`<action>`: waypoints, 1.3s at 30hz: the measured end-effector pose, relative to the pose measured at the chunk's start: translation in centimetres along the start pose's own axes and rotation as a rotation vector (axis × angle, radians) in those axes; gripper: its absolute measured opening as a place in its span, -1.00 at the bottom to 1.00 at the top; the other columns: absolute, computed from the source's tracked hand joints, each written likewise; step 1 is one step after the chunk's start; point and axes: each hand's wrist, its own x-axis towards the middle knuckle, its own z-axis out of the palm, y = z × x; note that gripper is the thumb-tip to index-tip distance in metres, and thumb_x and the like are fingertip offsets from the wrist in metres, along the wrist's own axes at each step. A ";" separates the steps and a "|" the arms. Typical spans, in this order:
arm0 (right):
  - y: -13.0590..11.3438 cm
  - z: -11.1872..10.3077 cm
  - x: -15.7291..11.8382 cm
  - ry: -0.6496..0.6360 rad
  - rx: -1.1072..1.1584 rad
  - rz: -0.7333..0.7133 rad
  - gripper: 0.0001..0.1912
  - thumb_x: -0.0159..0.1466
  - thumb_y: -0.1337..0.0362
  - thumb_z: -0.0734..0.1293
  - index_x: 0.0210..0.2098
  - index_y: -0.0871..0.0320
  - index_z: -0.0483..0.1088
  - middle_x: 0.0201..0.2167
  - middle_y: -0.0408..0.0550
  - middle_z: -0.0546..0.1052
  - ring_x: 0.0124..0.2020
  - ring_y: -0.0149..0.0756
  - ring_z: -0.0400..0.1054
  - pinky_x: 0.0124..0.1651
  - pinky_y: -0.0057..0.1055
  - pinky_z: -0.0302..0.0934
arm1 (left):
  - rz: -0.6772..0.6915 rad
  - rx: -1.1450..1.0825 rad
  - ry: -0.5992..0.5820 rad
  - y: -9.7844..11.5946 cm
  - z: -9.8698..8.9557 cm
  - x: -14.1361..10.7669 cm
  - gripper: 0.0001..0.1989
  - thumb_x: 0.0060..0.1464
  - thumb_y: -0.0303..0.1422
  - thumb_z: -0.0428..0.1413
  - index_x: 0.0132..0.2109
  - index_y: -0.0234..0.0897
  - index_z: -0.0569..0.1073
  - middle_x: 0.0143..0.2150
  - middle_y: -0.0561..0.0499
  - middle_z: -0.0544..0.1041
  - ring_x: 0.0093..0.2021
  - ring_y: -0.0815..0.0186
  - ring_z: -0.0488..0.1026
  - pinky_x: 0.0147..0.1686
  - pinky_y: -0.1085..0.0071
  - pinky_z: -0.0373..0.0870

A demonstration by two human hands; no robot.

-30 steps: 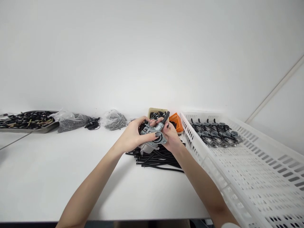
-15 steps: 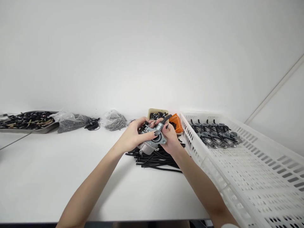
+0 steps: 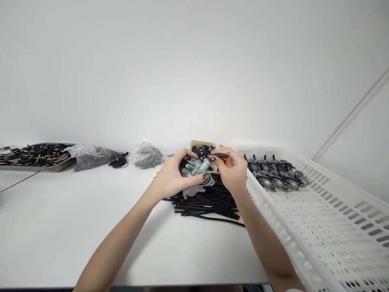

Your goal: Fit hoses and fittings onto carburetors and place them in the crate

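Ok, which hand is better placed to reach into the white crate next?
Likely the right hand: it is nearer the white crate and pinches just a small black piece, while the left hand grips the bulkier metal part.

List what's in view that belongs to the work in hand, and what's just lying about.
Work in hand, by appearance:
- metal part, in the left hand
- black piece, in the right hand
- similar parts in the white crate

Apparently lying about:
- metal tray
- two plastic bags
- black tangle

Black tubes below the hands: unclear.
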 end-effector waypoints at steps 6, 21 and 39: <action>-1.2 -0.9 0.5 -0.079 -0.091 0.070 -0.77 0.25 0.06 0.50 -0.34 0.07 0.53 -0.34 -0.07 0.61 -0.23 -0.19 0.48 -0.09 -0.24 0.35 | 0.057 -0.049 -0.035 -0.8 -0.2 0.6 -0.57 -0.04 -0.13 0.31 -0.06 -0.23 0.48 -0.18 0.03 0.52 -0.29 0.26 0.31 -0.24 0.35 0.22; -0.4 -1.4 1.3 -0.270 0.005 0.049 -0.66 0.27 -0.09 0.46 -0.34 0.07 0.58 -0.32 -0.02 0.60 -0.20 -0.15 0.46 -0.04 -0.19 0.35 | 0.076 -0.171 -0.144 -1.6 -0.3 1.0 -0.59 -0.02 -0.13 0.27 -0.06 -0.24 0.50 -0.25 0.05 0.48 -0.25 0.22 0.33 -0.19 0.34 0.18; -0.1 -1.1 0.6 -0.387 -0.063 -0.027 -0.62 0.39 -0.10 0.31 -0.08 0.04 0.55 -0.10 0.03 0.58 -0.01 -0.05 0.44 0.13 -0.13 0.27 | 0.079 -0.258 -0.132 -2.3 0.1 1.2 -0.32 0.05 0.09 0.24 0.19 -0.20 0.34 -0.09 -0.04 0.51 -0.13 0.15 0.43 -0.15 0.32 0.32</action>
